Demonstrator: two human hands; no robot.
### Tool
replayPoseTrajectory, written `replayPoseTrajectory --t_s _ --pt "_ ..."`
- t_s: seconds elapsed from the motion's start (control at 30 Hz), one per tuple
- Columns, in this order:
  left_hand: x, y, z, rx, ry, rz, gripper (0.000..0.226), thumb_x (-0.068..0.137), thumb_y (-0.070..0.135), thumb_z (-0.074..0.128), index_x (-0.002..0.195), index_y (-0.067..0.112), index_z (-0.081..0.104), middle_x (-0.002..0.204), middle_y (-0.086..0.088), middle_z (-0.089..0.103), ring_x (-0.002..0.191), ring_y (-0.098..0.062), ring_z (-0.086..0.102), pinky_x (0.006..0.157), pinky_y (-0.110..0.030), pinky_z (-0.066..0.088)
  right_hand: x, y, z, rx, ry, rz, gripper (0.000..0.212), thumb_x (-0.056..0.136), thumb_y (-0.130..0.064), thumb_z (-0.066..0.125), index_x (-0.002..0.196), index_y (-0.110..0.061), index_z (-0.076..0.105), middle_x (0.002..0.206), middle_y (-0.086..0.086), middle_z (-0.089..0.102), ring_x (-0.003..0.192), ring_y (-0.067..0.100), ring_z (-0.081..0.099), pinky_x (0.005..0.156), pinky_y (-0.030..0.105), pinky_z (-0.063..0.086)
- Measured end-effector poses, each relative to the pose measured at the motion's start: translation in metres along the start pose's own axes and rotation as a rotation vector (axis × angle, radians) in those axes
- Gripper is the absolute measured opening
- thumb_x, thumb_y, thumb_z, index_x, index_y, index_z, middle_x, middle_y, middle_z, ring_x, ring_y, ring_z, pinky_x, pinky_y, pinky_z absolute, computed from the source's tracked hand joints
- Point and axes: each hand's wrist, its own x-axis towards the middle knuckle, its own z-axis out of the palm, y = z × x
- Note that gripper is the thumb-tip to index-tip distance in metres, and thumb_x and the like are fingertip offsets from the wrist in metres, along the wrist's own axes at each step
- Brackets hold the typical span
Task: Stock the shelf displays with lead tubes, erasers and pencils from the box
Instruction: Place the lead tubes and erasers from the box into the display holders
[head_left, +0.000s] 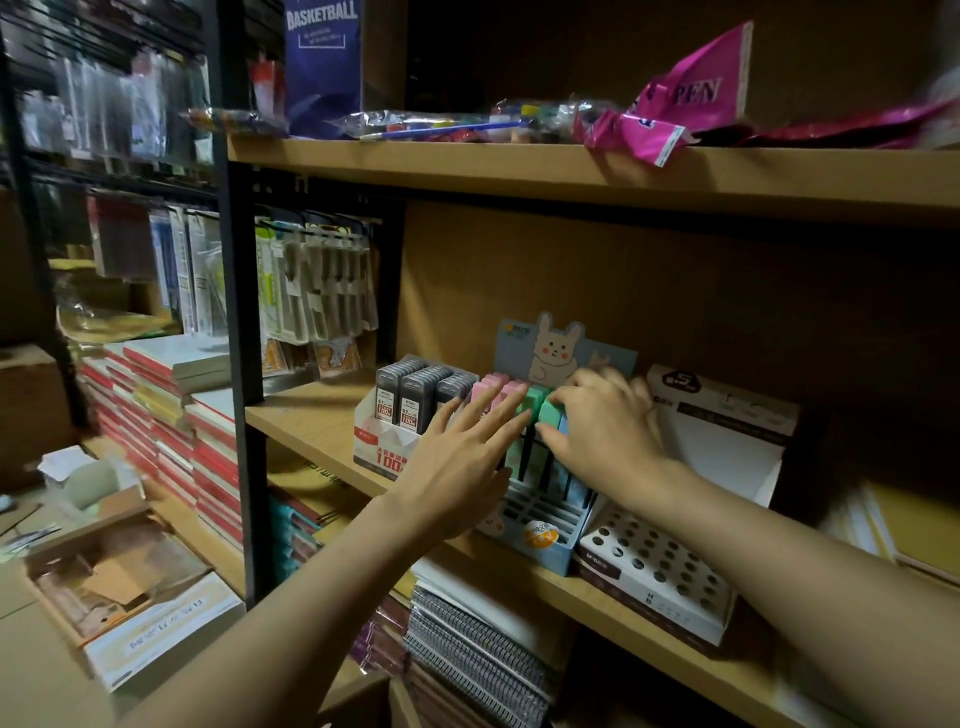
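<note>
Pastel erasers (521, 400), pink and mint green, stand upright in the rear rows of a blue rabbit-print display box (540, 525) on the middle wooden shelf (322, 415). The right hand (608, 431) pinches a green eraser (550, 410) between thumb and fingers. The left hand (457, 457) is spread flat, fingers splayed, against the box's left side. Just left stands a display of grey lead tubes (410, 389); just right, a white perforated pencil display (660, 566).

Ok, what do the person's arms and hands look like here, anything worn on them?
Both arms are bare as far as the frame shows: no sleeves in view. The left hand and right hand carry no gloves, and no rings, watch or bracelet are visible. Motion blur on the right hand's fingers hides finer detail.
</note>
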Motion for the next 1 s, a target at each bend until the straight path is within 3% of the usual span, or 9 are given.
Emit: replayPoseTrajectory --t_s 0.07,0.13,0.23,0.33,0.43,0.57,0.67,0.8,1.0 --pt "-0.017 0.006 -0.004 -0.047 0.039 -0.031 0.067 0.098 0.038 0.047 0.155 0.029 0.012 0.163 0.005 -0.003 0.150 -0.016 -0.006 0.122 -0.042 0.007 -0.011 0.001 -0.006 0.041 0.036 -0.023 0.044 0.092 -0.043 0.056 0.132 -0.024 0.055 0.126 -0.001 0.054 0.120 0.021 0.045 0.098 0.040 0.034" --pt "-0.045 0.015 -0.007 -0.174 0.169 -0.095 0.054 0.096 0.033 0.050 0.148 0.025 0.036 0.160 0.002 0.023 0.148 -0.016 0.015 0.120 -0.039 0.020 -0.031 0.000 -0.010 0.213 0.141 -0.056 0.037 0.092 -0.032 0.059 0.128 -0.023 0.058 0.119 -0.003 0.056 0.112 0.018 0.049 0.093 0.035 0.038" --pt "-0.103 0.032 0.001 -0.461 0.386 -0.291 0.027 0.093 0.035 0.051 0.115 0.026 0.061 0.121 0.011 0.058 0.115 -0.007 0.052 0.093 -0.023 0.045 -0.077 -0.017 -0.007 0.587 0.212 -0.130 0.016 0.088 -0.021 0.063 0.104 -0.024 0.066 0.100 -0.012 0.060 0.090 0.003 0.054 0.078 0.019 0.045" --pt "-0.174 0.056 0.028 -0.770 0.381 -0.597 0.008 0.094 0.031 0.055 0.090 0.031 0.062 0.085 0.016 0.065 0.081 -0.001 0.063 0.069 -0.018 0.049 -0.136 -0.052 0.024 0.747 -0.005 -0.204 0.005 0.086 -0.030 0.061 0.090 -0.031 0.064 0.087 -0.020 0.059 0.078 -0.002 0.057 0.068 0.013 0.048" --pt "-0.253 0.082 0.068 -0.809 0.139 -0.910 0.016 0.090 0.024 0.066 0.080 0.035 0.060 0.074 0.017 0.065 0.072 0.005 0.061 0.062 -0.009 0.041 -0.196 -0.090 0.080 0.801 -0.420 -0.235 0.006 0.085 -0.030 0.066 0.091 -0.032 0.067 0.083 -0.015 0.064 0.077 -0.003 0.060 0.069 0.019 0.053" --pt "-0.354 0.110 0.118 -0.775 -0.395 -1.254 0.009 0.086 0.027 0.071 0.093 0.023 0.068 0.077 0.014 0.062 0.072 -0.002 0.060 0.059 -0.009 0.040 -0.268 -0.127 0.157 0.759 -0.908 -0.183 0.025 0.083 -0.028 0.070 0.108 -0.029 0.067 0.087 -0.017 0.062 0.072 -0.010 0.055 0.061 0.003 0.041" --pt "-0.399 0.129 0.139 -0.832 -0.533 -1.498 0.016 0.082 0.022 0.076 0.092 0.021 0.063 0.090 0.002 0.068 0.071 -0.005 0.059 0.057 -0.016 0.046 -0.303 -0.145 0.203 0.690 -1.150 -0.144 0.040 0.080 -0.031 0.075 0.118 -0.021 0.064 0.103 -0.002 0.069 0.089 0.011 0.064 0.076 0.023 0.052" --pt "-0.423 0.151 0.166 -0.905 -0.572 -1.651 0.031 0.078 0.024 0.078 0.102 0.026 0.058 0.100 0.008 0.062 0.081 -0.003 0.056 0.061 -0.016 0.046 -0.330 -0.157 0.244 0.590 -1.232 -0.132 0.056 0.078 -0.029 0.079 0.129 -0.018 0.057 0.126 0.003 0.060 0.113 0.018 0.058 0.098 0.035 0.049" --pt "-0.438 0.171 0.198 -0.811 -0.603 -1.607 0.052 0.074 0.016 0.081 0.120 0.022 0.058 0.118 0.004 0.050 0.110 -0.014 0.053 0.087 -0.021 0.045 -0.352 -0.164 0.280 0.490 -1.185 -0.092 0.046 0.081 -0.025 0.077 0.122 -0.018 0.056 0.122 0.002 0.059 0.118 0.023 0.053 0.099 0.041 0.048"
